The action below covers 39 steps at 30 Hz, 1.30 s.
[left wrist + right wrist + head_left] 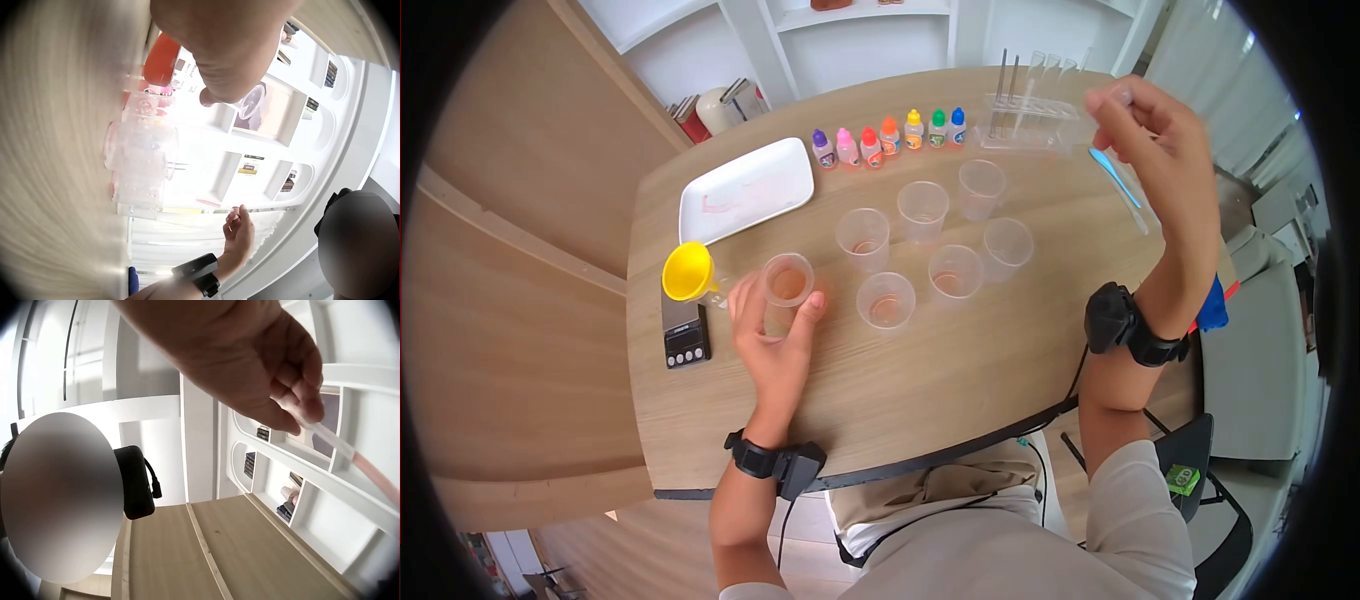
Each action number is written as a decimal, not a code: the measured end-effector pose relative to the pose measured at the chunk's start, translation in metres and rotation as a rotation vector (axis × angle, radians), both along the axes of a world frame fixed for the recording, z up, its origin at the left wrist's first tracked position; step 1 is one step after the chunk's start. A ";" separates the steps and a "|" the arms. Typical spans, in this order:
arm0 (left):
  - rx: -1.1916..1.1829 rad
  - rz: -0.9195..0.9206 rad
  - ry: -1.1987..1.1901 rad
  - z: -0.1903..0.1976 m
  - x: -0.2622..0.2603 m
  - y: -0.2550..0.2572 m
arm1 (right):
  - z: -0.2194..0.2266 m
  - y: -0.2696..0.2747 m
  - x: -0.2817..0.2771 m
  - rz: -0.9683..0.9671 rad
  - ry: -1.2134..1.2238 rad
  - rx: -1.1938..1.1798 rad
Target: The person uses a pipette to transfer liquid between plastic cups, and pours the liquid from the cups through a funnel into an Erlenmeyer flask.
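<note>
In the head view my left hand [772, 345] grips a clear plastic cup [788, 282] holding pinkish liquid, thumb on its right side and fingers on its left. The cup's rim [252, 102] shows beyond the hand [219, 47] in the left wrist view. My right hand [1162, 145] is raised at the right, beside the tube rack. Between its thumb and fingers it pinches a translucent dropper [369, 470] with pink liquid inside, plain in the right wrist view. Several more clear cups [886, 302] stand mid-table, some with a little reddish liquid.
Several colour bottles [871, 150] line the back, left of a clear rack [1025, 135] with tubes and rods. A white tray [745, 195] lies back left, with a yellow funnel [688, 271] and black scale [687, 340] nearer. A blue-ended tool [1115, 178] lies at the right.
</note>
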State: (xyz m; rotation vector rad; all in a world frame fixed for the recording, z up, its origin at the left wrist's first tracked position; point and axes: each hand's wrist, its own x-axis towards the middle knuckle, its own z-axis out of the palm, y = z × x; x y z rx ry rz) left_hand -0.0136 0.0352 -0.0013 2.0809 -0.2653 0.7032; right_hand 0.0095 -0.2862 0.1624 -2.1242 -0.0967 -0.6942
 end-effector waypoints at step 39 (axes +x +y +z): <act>0.130 -0.023 -0.175 0.008 -0.002 0.002 | 0.009 0.061 -0.042 0.474 -0.369 -0.096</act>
